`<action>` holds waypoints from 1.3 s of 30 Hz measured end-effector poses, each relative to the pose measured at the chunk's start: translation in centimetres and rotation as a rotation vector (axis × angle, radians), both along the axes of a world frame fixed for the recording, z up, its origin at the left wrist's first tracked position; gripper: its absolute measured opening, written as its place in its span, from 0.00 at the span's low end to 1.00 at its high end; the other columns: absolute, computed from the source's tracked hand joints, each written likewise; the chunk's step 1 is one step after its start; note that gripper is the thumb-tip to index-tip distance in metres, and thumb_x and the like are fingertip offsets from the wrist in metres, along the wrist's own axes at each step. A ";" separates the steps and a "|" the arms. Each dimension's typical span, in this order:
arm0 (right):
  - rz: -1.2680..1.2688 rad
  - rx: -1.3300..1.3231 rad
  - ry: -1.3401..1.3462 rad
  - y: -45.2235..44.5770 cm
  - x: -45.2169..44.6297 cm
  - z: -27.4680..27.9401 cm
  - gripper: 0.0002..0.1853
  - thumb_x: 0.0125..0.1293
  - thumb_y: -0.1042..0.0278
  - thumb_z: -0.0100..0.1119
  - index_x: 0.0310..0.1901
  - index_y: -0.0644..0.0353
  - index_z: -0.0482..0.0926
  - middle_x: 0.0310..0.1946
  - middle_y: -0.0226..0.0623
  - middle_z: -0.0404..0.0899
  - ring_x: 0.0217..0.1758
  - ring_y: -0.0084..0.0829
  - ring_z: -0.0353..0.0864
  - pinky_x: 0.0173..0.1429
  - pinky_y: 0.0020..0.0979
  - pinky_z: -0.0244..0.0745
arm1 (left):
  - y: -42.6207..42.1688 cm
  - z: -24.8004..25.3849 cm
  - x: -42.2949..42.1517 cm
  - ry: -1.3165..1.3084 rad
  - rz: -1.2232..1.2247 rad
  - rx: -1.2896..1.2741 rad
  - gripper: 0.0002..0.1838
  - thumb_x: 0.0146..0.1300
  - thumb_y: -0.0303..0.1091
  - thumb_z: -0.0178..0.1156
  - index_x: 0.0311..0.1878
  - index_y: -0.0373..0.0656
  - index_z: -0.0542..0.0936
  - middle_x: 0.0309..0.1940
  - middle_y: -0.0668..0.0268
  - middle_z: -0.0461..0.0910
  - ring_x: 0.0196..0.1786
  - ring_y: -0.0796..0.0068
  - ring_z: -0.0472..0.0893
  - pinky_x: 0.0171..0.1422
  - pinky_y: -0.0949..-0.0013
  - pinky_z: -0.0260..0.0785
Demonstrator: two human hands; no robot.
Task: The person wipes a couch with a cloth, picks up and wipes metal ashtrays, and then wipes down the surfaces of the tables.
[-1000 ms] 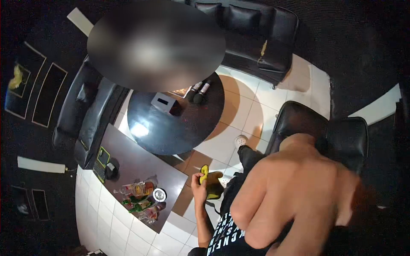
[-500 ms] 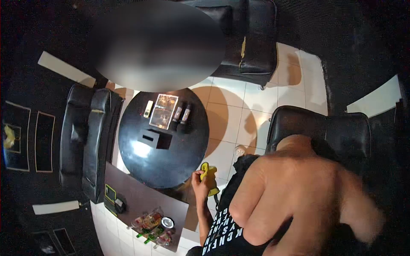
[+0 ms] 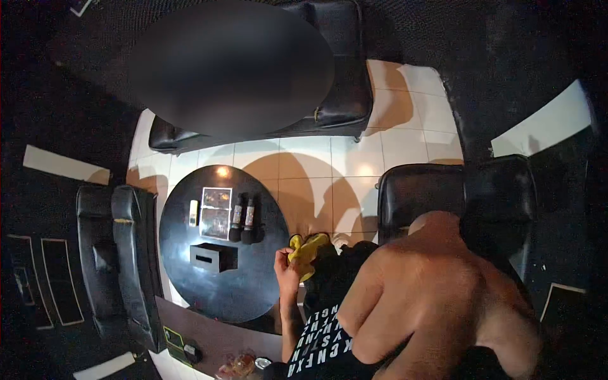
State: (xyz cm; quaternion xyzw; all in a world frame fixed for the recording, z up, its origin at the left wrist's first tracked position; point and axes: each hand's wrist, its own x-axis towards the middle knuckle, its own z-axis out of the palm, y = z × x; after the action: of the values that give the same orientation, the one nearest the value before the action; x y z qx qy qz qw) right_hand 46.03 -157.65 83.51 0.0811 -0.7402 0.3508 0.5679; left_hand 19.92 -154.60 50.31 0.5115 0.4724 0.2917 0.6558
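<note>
My left hand [image 3: 288, 266] is closed on a yellow item [image 3: 306, 252], pinching its near end beside the round table's right edge. What the item is cannot be made out. Very close to the camera, my right hand [image 3: 424, 297] looks large and partly blurred. Its fingers are bent and somewhat apart, with no object visible between them. Below it lies my black shirt [image 3: 323, 348] with white lettering.
On the round black table [image 3: 190, 291] are a box [image 3: 212, 258], a framed tray [image 3: 216, 214], two microphones [image 3: 243, 220] and a small pale item [image 3: 194, 213]. Bottles [image 3: 237, 366] stand on a brown table [image 3: 240, 342]. Black sofas [image 3: 136, 253] and a black chair [image 3: 421, 193] surround this area.
The camera view has turned, so the round table appears lower and further left and the bottles are nearer the bottom edge. My left hand still holds the yellow item.
</note>
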 end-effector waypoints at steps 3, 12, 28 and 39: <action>-0.030 -0.019 -0.009 3.2 0.8 0.0 0.27 0.70 0.40 0.41 0.44 0.59 0.75 0.28 0.37 0.74 0.24 0.28 0.70 0.26 0.29 0.68 | 3.3 -1.0 1.5 -0.055 -0.018 -0.005 0.12 0.58 0.16 0.49 0.44 0.40 0.69 0.39 0.67 0.71 0.43 0.78 0.71 0.51 0.75 0.65; -0.209 -0.406 0.017 19.8 1.0 -4.9 0.29 0.67 0.40 0.47 0.47 0.63 0.75 0.25 0.32 0.72 0.28 0.26 0.74 0.30 0.24 0.68 | 18.1 -1.4 5.1 -0.123 -0.112 -0.094 0.14 0.56 0.16 0.51 0.45 0.42 0.70 0.40 0.67 0.72 0.44 0.77 0.72 0.52 0.75 0.65; -0.644 -0.757 -1.158 40.3 -2.5 -28.1 0.15 0.52 0.75 0.63 0.43 0.64 0.78 0.39 0.44 0.77 0.47 0.45 0.75 0.51 0.38 0.70 | 35.9 4.2 3.4 -0.002 -0.069 0.160 0.21 0.52 0.19 0.59 0.51 0.39 0.71 0.40 0.61 0.77 0.45 0.74 0.76 0.46 0.72 0.69; -0.282 -0.694 -1.150 60.8 2.6 -32.1 0.11 0.51 0.79 0.62 0.36 0.63 0.73 0.38 0.42 0.79 0.49 0.38 0.79 0.53 0.35 0.71 | 42.3 -3.9 5.1 0.552 0.136 0.186 0.17 0.48 0.31 0.65 0.42 0.37 0.77 0.36 0.50 0.78 0.42 0.49 0.77 0.47 0.56 0.70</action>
State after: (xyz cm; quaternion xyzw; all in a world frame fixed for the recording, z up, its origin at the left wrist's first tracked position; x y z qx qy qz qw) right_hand 48.64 -96.81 51.43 -0.4018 -0.7724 0.4775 0.1181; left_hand 24.99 -112.32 46.41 0.5966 0.6372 0.2271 0.4318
